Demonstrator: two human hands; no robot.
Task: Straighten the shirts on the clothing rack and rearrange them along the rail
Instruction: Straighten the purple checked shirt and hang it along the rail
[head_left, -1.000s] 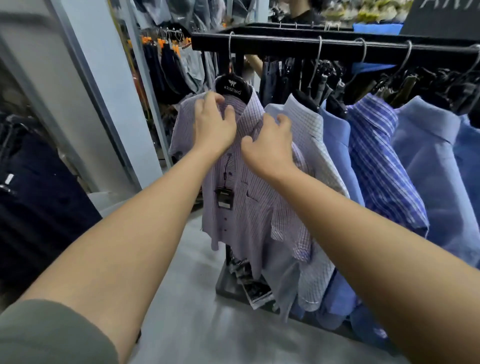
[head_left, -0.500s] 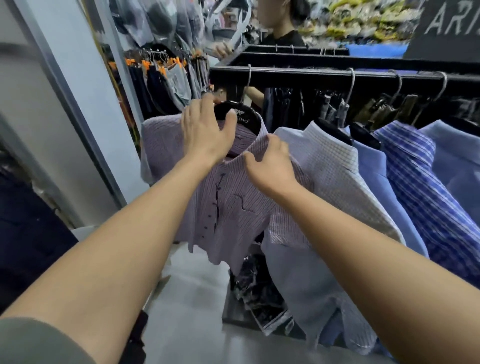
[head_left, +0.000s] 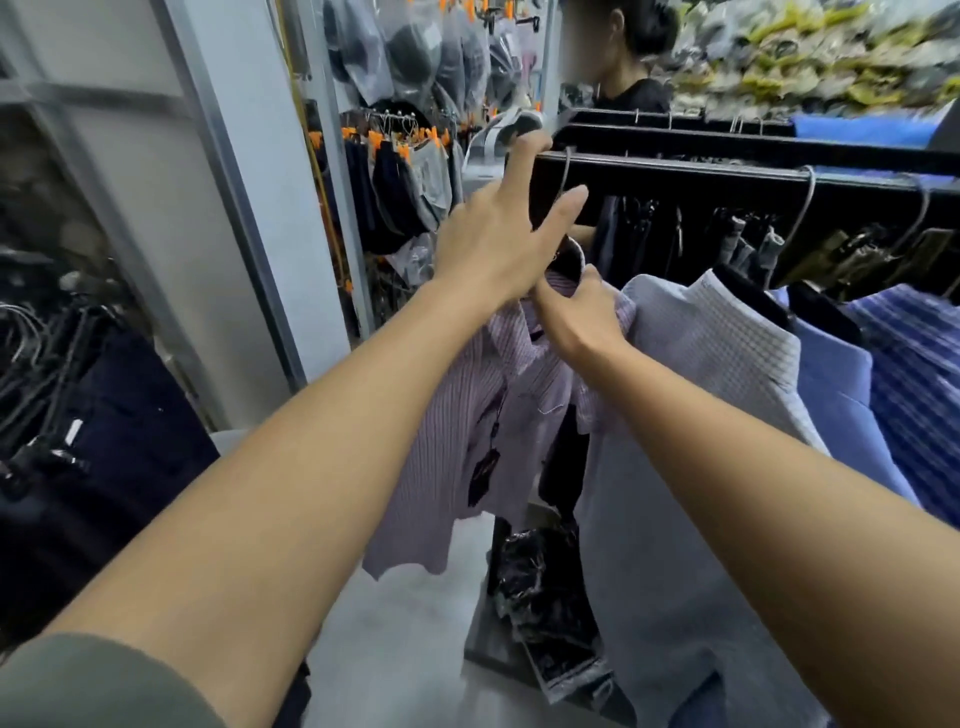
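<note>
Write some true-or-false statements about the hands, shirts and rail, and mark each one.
1. The right hand grips the purple shirt's collar. True.
2. The purple shirt hangs in the middle of the row. False: it is the endmost shirt, beside the white checked shirt.
3. The rail is black. True.
4. The left hand hangs at the person's side. False: it is raised by the rail, fingers spread.

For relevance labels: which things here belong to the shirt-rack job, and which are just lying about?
Job: left hand, right hand, lilac shirt, check shirt, blue shirts, rail.
Not job: dark trousers at left, bagged caps, person behind rack, crumpled plastic under rack.
</note>
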